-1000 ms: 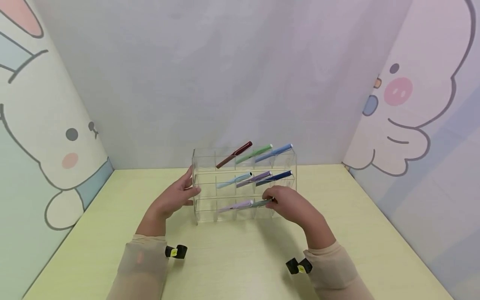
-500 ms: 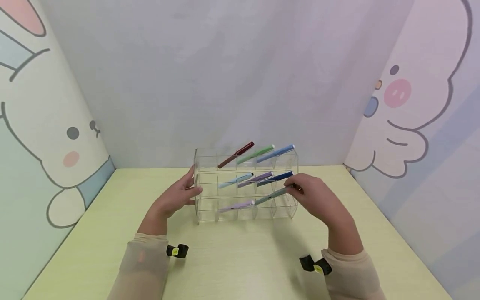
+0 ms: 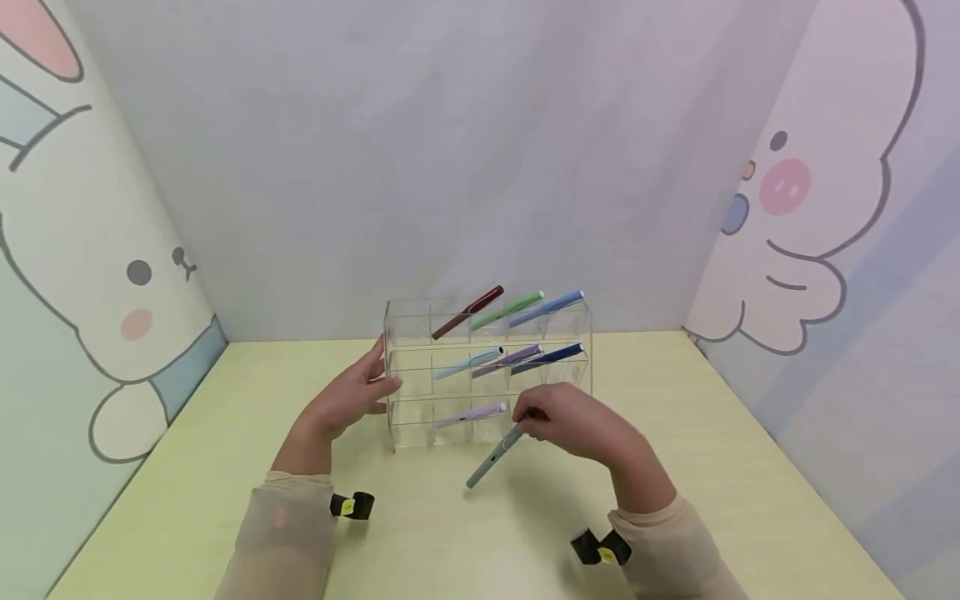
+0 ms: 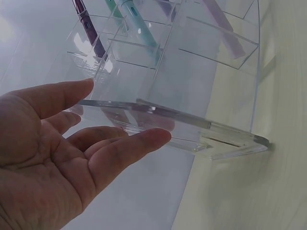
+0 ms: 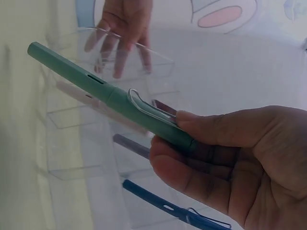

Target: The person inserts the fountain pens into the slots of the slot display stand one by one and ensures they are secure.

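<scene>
My right hand (image 3: pixel 573 423) pinches a grey-green pen (image 3: pixel 491 462) by its capped end, in front of the clear acrylic pen rack (image 3: pixel 411 432). The pen's barrel points down and left over the table; the right wrist view shows its wire clip beside the thumb. At the rack's left side, my left hand (image 3: pixel 348 394) has its fingers spread against the side panel (image 4: pixel 158 111), thumb towards the front. Resting in the rack's bottom row is a lilac pen (image 3: pixel 472 414). The middle row bears a light blue pen (image 3: pixel 468 363), a purple pen (image 3: pixel 506 362) and a dark blue pen (image 3: pixel 551 358).
The rack's top row carries a dark red pen (image 3: pixel 468 312), a green pen (image 3: pixel 510 310) and a blue pen (image 3: pixel 547 307). The pale yellow table (image 3: pixel 450 550) reaches back to a grey curtain (image 3: pixel 450 167). Cartoon-printed panels stand on both sides.
My right hand has drawn the grey-green pen out of the bottom row, first up and right, then down and left to the rack's front. The left hand stays at the rack's side.
</scene>
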`<state>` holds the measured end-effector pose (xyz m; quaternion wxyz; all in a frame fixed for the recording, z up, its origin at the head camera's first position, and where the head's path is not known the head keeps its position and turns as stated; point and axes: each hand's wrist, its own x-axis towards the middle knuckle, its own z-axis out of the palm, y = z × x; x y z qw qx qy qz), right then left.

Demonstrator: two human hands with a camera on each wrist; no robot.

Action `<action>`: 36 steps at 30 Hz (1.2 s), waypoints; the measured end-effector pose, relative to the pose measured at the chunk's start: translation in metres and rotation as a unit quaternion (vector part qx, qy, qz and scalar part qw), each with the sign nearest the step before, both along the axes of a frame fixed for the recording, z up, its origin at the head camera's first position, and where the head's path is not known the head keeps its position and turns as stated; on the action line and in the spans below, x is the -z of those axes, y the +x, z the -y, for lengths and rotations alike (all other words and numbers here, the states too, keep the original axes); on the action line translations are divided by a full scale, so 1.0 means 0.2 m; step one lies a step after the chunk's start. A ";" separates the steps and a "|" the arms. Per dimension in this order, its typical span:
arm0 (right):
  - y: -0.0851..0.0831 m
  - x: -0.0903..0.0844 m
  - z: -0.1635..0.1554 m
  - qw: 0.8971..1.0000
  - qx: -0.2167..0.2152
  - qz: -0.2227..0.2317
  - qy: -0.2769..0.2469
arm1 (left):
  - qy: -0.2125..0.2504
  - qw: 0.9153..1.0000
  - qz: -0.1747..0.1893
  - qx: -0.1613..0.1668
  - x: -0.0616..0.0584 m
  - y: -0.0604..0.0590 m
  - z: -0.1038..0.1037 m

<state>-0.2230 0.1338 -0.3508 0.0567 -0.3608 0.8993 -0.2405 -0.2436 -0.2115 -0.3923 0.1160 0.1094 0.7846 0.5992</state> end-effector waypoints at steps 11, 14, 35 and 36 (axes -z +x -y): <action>-0.02 0.22 0.19 0.994 -0.045 -0.009 0.102 | 0.002 1.000 -0.003 0.001 0.00 -0.01 0.01; -0.02 0.29 0.23 0.990 -0.056 -0.020 0.129 | 0.003 1.000 -0.002 0.002 0.00 -0.01 0.01; -0.19 -0.08 -0.28 0.963 0.182 -0.180 -0.080 | 0.005 1.000 -0.010 -0.002 -0.01 0.00 0.01; -0.21 -0.07 -0.27 0.967 0.181 -0.168 -0.068 | 0.006 1.000 -0.011 -0.002 -0.01 0.00 0.01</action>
